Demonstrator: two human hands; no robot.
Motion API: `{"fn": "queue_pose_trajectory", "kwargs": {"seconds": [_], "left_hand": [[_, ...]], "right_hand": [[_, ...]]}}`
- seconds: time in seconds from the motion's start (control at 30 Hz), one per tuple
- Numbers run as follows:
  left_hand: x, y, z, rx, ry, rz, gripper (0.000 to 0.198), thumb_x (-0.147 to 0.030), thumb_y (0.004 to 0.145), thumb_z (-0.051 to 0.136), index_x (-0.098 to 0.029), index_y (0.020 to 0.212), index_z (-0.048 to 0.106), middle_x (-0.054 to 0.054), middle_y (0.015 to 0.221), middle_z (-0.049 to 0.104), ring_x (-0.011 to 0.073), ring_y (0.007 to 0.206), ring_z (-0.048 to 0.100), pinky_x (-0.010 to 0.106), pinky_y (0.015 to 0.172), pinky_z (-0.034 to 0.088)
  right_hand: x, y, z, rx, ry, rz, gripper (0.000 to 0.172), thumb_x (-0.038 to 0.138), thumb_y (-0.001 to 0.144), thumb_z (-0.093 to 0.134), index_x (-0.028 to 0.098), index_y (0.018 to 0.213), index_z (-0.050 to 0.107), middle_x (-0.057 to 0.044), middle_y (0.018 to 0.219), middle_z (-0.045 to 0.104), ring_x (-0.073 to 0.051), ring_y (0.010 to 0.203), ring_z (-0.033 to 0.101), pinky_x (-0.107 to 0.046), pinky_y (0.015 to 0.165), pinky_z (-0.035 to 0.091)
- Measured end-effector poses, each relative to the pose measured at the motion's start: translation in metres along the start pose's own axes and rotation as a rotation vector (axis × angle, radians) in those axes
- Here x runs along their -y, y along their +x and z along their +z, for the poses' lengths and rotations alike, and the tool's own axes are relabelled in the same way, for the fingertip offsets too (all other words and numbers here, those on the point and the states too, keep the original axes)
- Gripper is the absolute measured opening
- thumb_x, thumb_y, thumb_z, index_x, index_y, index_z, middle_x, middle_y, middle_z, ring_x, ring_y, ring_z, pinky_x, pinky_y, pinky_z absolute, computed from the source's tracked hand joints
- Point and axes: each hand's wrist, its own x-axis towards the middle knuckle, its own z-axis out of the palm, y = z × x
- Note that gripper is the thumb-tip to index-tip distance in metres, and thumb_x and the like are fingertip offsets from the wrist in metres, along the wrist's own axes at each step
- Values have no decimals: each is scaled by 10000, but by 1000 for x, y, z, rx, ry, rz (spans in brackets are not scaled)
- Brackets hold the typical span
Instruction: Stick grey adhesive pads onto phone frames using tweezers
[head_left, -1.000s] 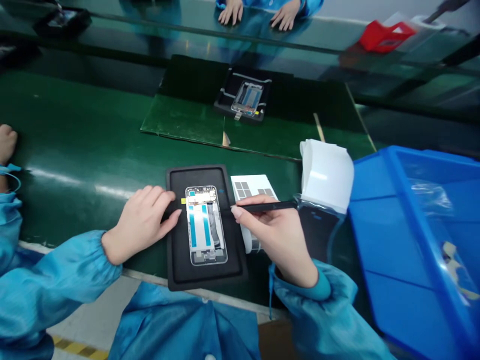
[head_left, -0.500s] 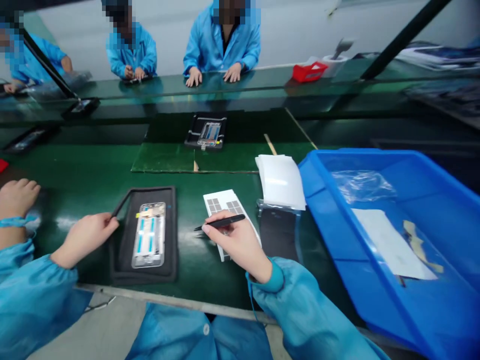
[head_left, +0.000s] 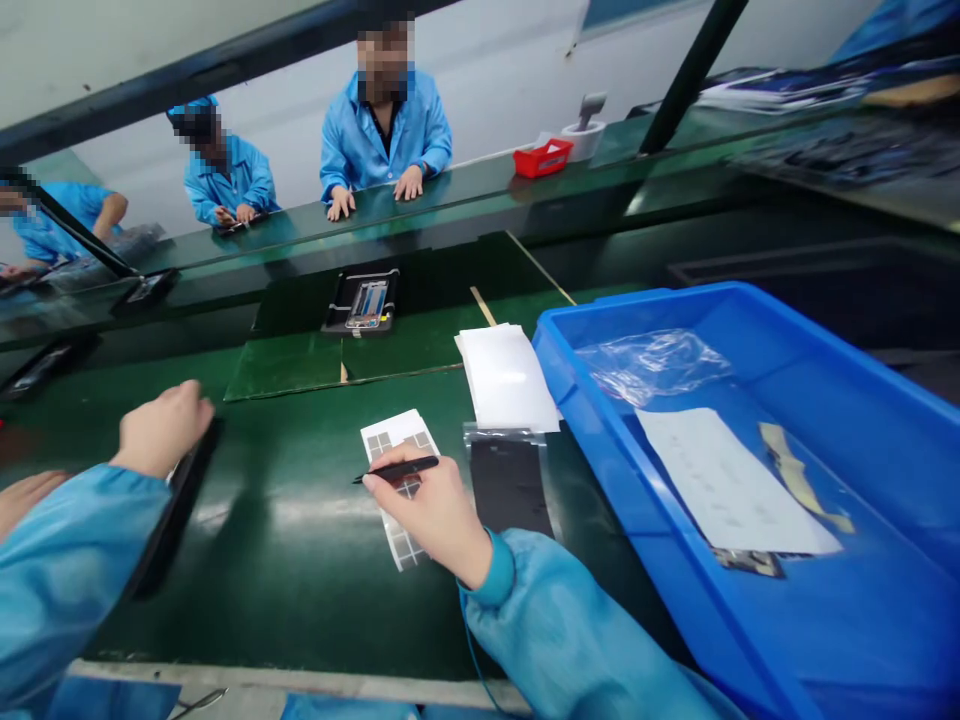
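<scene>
My left hand [head_left: 163,430] grips the top edge of a black rubber tray [head_left: 178,505], which stands tilted up on its side, so its face and any phone frame on it are hidden. My right hand [head_left: 427,515] is shut on a slim black pointed tool [head_left: 397,468], whose tip reaches left. Under that hand lies a white sheet of grey square stickers [head_left: 391,435], partly covered by my fingers. Just to its right is a clear bag with a black strip inside [head_left: 510,485].
A stack of white sheets [head_left: 506,378] lies on the green bench [head_left: 300,560]. A large blue bin [head_left: 645,297] at right holds plastic film and white paper. Beyond, another tray with a phone frame [head_left: 361,304] sits on a green board. Co-workers [head_left: 386,130] stand behind a glass panel.
My left hand has lifted the black tray onto its side, hiding the phone frame. My right hand has moved left with the tool, and the view has tilted upward.
</scene>
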Motion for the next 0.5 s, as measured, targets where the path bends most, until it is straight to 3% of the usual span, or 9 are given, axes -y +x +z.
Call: {"fn": "queue_pose_trajectory", "kwargs": {"seconds": [0.13, 0.23, 0.33, 0.43, 0.5], "left_hand": [[-141, 41, -8, -11, -187, 229, 357, -359, 937, 419, -218, 1226, 574, 146, 1047, 716, 325, 991, 687, 428, 841, 512], [-203, 72, 0, 0, -293, 223, 405, -275, 918, 463, -162, 1299, 541, 207, 1085, 701, 345, 1027, 688, 454, 875, 512], [-219, 90, 10, -9, -412, 193, 341, -237, 914, 474, -150, 1228, 576, 222, 1086, 695, 351, 1067, 677, 487, 917, 503], [-207, 93, 15, -31, -572, 170, 298, -239, 890, 532, -190, 1181, 575, 167, 1057, 707, 321, 1063, 680, 475, 946, 507], [-191, 91, 17, -21, -709, 133, 265, -232, 869, 560, -207, 1133, 562, 104, 951, 716, 272, 932, 715, 424, 882, 551]], "right_hand": [[-6, -3, 0, -47, -2, -37, 61, 231, 768, 711, 201, 814, 738, -31, 754, 759, -182, 668, 703, -288, 663, 586], [-12, -3, -1, -76, -4, -74, 49, 215, 774, 705, 204, 811, 736, -28, 759, 758, -182, 678, 711, -288, 677, 588], [-15, -2, 0, -98, -1, -107, 44, 201, 774, 705, 202, 807, 734, -24, 747, 755, -180, 674, 713, -285, 680, 587], [-14, -1, 0, -109, 25, -130, 44, 199, 775, 709, 200, 810, 734, -23, 746, 759, -176, 669, 716, -279, 681, 591], [-13, -2, 1, -123, 52, -141, 48, 198, 774, 710, 197, 815, 735, -26, 753, 764, -175, 677, 723, -276, 689, 594]]}}
